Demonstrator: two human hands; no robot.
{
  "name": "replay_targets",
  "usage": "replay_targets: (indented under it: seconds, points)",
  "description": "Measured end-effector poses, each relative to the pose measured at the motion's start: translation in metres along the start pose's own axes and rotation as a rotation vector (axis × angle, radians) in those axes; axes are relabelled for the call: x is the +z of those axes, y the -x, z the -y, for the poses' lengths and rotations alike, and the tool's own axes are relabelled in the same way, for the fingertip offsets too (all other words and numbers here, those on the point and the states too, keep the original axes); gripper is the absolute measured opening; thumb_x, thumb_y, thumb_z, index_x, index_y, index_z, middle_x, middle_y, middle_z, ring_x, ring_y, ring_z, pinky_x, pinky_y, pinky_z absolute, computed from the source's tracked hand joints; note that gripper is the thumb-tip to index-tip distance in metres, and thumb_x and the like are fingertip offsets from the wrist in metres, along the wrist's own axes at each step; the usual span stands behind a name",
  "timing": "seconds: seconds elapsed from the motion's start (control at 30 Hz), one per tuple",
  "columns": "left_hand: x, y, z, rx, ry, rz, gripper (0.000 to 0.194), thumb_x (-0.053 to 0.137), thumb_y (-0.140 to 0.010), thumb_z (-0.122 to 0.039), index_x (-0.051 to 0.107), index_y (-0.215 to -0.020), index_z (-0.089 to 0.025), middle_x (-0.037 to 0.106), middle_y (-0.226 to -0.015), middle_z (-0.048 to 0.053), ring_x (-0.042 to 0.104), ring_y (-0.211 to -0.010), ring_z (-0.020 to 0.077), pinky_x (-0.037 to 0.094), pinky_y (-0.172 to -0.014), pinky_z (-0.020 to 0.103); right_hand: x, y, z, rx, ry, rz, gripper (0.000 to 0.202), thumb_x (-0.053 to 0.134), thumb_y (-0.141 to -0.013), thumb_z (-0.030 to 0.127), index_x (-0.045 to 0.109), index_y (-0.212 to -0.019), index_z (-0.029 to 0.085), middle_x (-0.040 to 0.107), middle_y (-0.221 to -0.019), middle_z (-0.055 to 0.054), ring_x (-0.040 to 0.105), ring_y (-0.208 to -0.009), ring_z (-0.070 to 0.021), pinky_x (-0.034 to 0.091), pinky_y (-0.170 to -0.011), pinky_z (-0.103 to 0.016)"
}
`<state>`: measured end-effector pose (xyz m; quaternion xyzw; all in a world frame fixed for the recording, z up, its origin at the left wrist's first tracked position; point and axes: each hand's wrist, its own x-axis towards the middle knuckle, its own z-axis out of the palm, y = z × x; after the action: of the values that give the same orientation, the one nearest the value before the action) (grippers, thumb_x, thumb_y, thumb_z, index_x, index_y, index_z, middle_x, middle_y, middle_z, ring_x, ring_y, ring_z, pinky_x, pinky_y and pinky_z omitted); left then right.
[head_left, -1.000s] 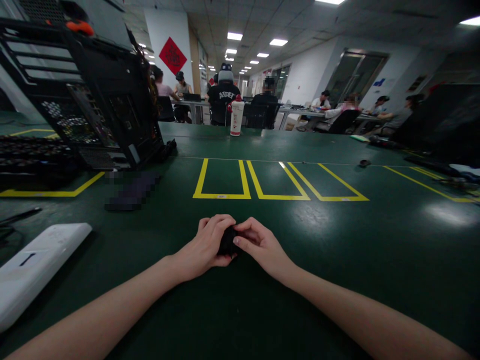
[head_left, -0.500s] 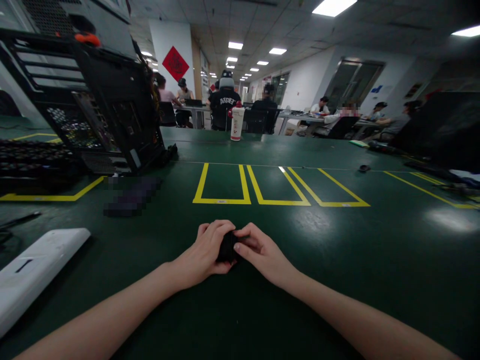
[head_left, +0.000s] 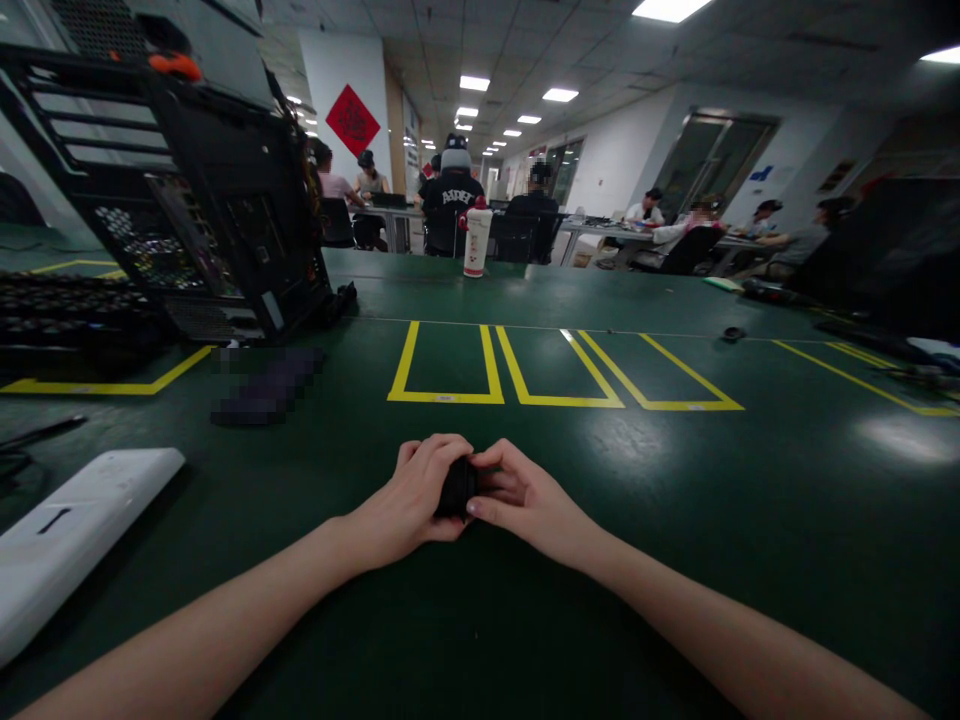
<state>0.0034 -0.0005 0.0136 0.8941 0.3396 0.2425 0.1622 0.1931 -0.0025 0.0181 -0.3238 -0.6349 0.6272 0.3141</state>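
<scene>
A small black object is held between my two hands, just above or on the green table. My left hand wraps round its left side, fingers over the top and thumb below. On its right side, my right hand grips the edge with thumb and fingertips. Much of the object is covered by my fingers. Beyond the hands, yellow tape outlines mark the table.
An open black computer case stands at the back left, with a blurred dark item before it. At the left edge lies a white device. A white cup stands at the far edge. Several people sit beyond.
My right thumb has shifted slightly down along the black object, and more of its right edge shows. Both hands still hold it in about the same place.
</scene>
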Motion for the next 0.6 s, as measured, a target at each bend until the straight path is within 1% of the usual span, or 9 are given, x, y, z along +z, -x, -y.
replay_targets:
  seconds: [0.1, 0.17, 0.3, 0.37, 0.43, 0.53, 0.6]
  points:
    - [-0.0001, -0.0001, 0.0, 0.012, -0.008, -0.012, 0.063, 0.059, -0.073, -0.016, 0.021, -0.122, -0.024, 0.04, -0.118, 0.01, 0.04, -0.111, 0.0255, 0.03, -0.091, 0.045, 0.0, -0.0021, -0.0006, -0.01, 0.017, -0.032, 0.016, 0.055, -0.079, 0.023, 0.046, -0.091, 0.02, 0.053, -0.093, 0.0, 0.058, -0.087, -0.0147, 0.05, -0.077, -0.033]
    - [-0.0006, -0.0001, -0.0003, 0.004, 0.001, -0.008, 0.062, 0.059, -0.073, -0.017, 0.021, -0.122, -0.025, 0.04, -0.118, 0.01, 0.04, -0.11, 0.0258, 0.031, -0.09, 0.045, 0.0006, -0.0036, -0.0012, -0.015, 0.034, -0.055, 0.016, 0.055, -0.079, 0.024, 0.046, -0.09, 0.02, 0.053, -0.09, 0.0, 0.058, -0.084, -0.0144, 0.05, -0.074, -0.033]
    - [-0.0015, -0.0003, -0.0011, -0.012, 0.026, 0.004, 0.062, 0.059, -0.073, -0.017, 0.021, -0.121, -0.026, 0.041, -0.117, 0.009, 0.042, -0.108, 0.0263, 0.031, -0.089, 0.046, 0.0035, -0.0033, -0.0023, 0.001, 0.128, -0.078, 0.022, 0.053, -0.081, 0.025, 0.044, -0.1, 0.021, 0.052, -0.101, -0.003, 0.056, -0.092, -0.0165, 0.05, -0.078, -0.035]
    - [-0.0012, -0.0003, -0.001, -0.021, 0.033, 0.007, 0.063, 0.06, -0.072, -0.017, 0.022, -0.121, -0.026, 0.041, -0.116, 0.009, 0.042, -0.108, 0.0265, 0.031, -0.089, 0.046, 0.0048, -0.0017, -0.0031, -0.019, 0.212, -0.086, 0.022, 0.05, -0.082, 0.025, 0.044, -0.103, 0.021, 0.052, -0.102, -0.004, 0.055, -0.094, -0.0168, 0.049, -0.08, -0.036]
    - [-0.0005, -0.0003, -0.0006, -0.029, 0.031, 0.002, 0.064, 0.06, -0.071, -0.015, 0.021, -0.121, -0.026, 0.041, -0.116, 0.009, 0.042, -0.107, 0.0267, 0.031, -0.089, 0.046, 0.0053, 0.0003, -0.0038, -0.053, 0.26, -0.073, 0.021, 0.05, -0.082, 0.024, 0.045, -0.103, 0.021, 0.051, -0.102, -0.004, 0.054, -0.095, -0.0166, 0.048, -0.082, -0.035]
    - [0.0001, 0.0001, -0.0001, -0.02, 0.017, -0.003, 0.066, 0.059, -0.069, -0.012, 0.02, -0.121, -0.026, 0.04, -0.117, 0.009, 0.04, -0.109, 0.0262, 0.031, -0.089, 0.045, 0.0051, 0.0025, -0.0039, -0.094, 0.244, -0.036, 0.024, 0.055, -0.079, 0.02, 0.044, -0.1, 0.022, 0.05, -0.104, -0.003, 0.053, -0.098, -0.0156, 0.047, -0.085, -0.034]
    - [-0.0002, 0.0003, -0.0001, -0.013, 0.011, 0.002, 0.066, 0.059, -0.07, -0.013, 0.021, -0.121, -0.025, 0.039, -0.117, 0.009, 0.04, -0.109, 0.0256, 0.03, -0.09, 0.045, 0.005, 0.0026, -0.0037, -0.093, 0.216, -0.034, 0.022, 0.053, -0.08, 0.021, 0.043, -0.1, 0.022, 0.05, -0.103, -0.002, 0.055, -0.095, -0.0144, 0.048, -0.082, -0.032]
